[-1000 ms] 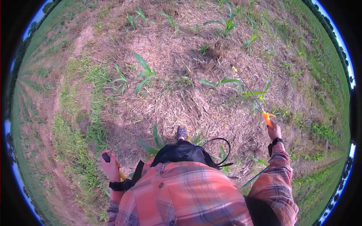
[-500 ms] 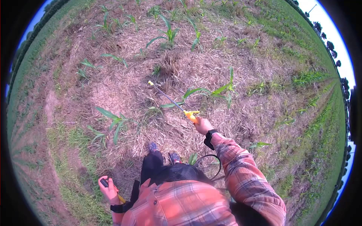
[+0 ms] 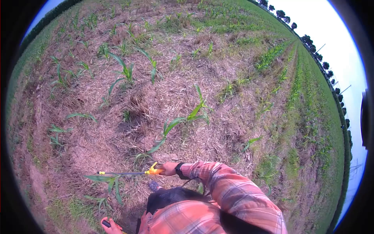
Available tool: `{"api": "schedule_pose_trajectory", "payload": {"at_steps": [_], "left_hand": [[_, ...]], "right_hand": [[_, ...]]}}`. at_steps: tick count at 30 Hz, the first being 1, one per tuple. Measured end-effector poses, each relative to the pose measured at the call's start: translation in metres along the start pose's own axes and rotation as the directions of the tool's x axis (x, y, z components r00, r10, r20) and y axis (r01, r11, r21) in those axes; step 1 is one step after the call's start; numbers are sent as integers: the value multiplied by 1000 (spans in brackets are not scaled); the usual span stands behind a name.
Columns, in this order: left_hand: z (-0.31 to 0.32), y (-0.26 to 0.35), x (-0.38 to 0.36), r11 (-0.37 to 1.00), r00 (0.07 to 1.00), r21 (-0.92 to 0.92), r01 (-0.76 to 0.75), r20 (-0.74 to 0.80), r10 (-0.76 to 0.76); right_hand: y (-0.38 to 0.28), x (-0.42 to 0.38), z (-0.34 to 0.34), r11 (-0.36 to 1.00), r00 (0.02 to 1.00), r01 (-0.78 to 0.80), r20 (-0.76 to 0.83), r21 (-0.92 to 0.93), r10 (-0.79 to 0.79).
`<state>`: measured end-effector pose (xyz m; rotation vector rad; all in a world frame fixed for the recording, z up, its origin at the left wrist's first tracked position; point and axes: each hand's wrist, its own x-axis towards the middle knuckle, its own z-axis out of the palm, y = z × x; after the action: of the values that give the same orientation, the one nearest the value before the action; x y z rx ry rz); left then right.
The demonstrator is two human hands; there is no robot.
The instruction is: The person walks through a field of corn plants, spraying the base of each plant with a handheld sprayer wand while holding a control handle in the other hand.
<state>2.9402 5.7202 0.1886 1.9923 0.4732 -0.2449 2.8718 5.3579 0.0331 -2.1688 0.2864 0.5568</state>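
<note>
My right hand [image 3: 169, 168] is wrapped around the yellow-orange handle of a spray wand [image 3: 132, 173]. Its thin dark lance points left, nearly level across the view, and ends in a small yellow nozzle above a young corn plant [image 3: 111, 180]. A black band circles my right wrist. At the bottom left edge, my left hand [image 3: 113, 227] is closed on a black-ended handle [image 3: 106, 223], with an orange-yellow part showing just below the fingers. The rest of that handle is cut off by the frame.
Dry straw [image 3: 218, 136] covers the ground around my shoe [image 3: 154, 185]. Another corn plant [image 3: 191, 117] stands ahead of my right hand, with several more farther off. Green crop rows [image 3: 298, 78] run toward trees [image 3: 307, 41] at the right horizon.
The wand has swung from pointing up and left to lying nearly level, its nozzle now over the left corn plant. My view has turned right and lifted; my left hand sits lower in it.
</note>
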Motion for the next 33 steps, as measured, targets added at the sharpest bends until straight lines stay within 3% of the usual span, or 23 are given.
{"api": "schedule_pose_trajectory", "payload": {"at_steps": [1, 3, 4, 6, 7, 8, 10, 12, 13, 14, 15, 16, 17, 19, 20, 21, 22, 23, 24, 25, 26, 31, 33], "left_hand": [[4, 5, 14, 1000, 1000, -10, -16, 25, 16], [4, 1, 38, 933, 995, -359, -16, 87, 50], [3, -2, 49, 856, 991, -518, 0, 112, 67], [17, 12, 79, 613, 978, -787, 63, 171, 119], [28, 24, 72, 918, 936, -203, -342, 17, 352], [30, 28, 79, 917, 934, -206, -343, 30, 356], [30, 34, 93, 962, 952, -77, -262, 144, 270], [40, 39, 111, 975, 965, -61, -215, 144, 221], [43, 43, 122, 985, 975, -45, -169, 138, 174], [51, 38, 145, 974, 965, -90, -207, 146, 218], [53, 33, 160, 962, 956, -130, -238, 145, 256], [59, 56, 148, 964, 955, -119, -238, 153, 255], [68, 84, 143, 966, 956, -102, -238, 153, 252], [78, 91, 154, 935, 912, -82, -345, 204, 355], [86, 110, 146, 951, 932, -123, -283, 200, 303], [90, 116, 151, 946, 923, -107, -307, 211, 323], [96, 117, 160, 939, 910, -104, -327, 234, 343], [102, 119, 169, 946, 913, -111, -305, 248, 323], [104, 121, 177, 953, 915, -116, -280, 268, 301], [108, 123, 184, 953, 916, -121, -277, 267, 300], [113, 129, 191, 952, 914, -127, -277, 270, 302], [123, 143, 260, 954, 908, -124, -274, 294, 299], [122, 156, 298, 946, 899, -156, -285, 299, 320]], "right_hand": [[-2, 3, -6, 999, 999, -39, -4, 4, 39], [7, 11, -9, 993, 993, -120, -15, -22, 119], [1, 1, -18, 989, 986, -143, -80, 45, 146], [48, 6, -3, 993, 941, -110, -319, 38, 116], [43, -6, -14, 964, 926, -207, -284, 165, 248], [35, -20, -24, 910, 900, -301, -230, 287, 370], [41, -35, -27, 828, 838, -309, -277, 468, 470], [44, -47, -36, 740, 753, -444, -237, 505, 614], [61, -46, -26, 777, 711, -406, -368, 481, 599], [82, -47, -17, 766, 666, -381, -421, 518, 616], [75, -52, -25, 543, 626, -303, -266, 783, 733], [73, -54, -30, 439, 578, -234, -239, 868, 780], [68, -59, -38, 475, 534, -265, -282, 839, 797], [102, -57, -26, 337, 530, -27, -272, 941, 803], [123, -56, -22, 263, 510, 18, -235, 965, 828], [134, -58, -22, 257, 521, 71, -255, 964, 815], [149, -62, -21, 135, 584, 192, -224, 972, 780], [147, -61, -27, 252, 428, 83, -263, 964, 865], [159, -63, -28, 253, 474, 106, -272, 962, 837], [153, -63, -37, 360, 398, -26, -321, 933, 860], [151, -61, -42, 407, 387, -31, -365, 913, 847], [118, -8, -65, 401, 354, -111, -341, 909, 871], [101, 31, -68, 495, 383, -171, -406, 852, 830]]}}
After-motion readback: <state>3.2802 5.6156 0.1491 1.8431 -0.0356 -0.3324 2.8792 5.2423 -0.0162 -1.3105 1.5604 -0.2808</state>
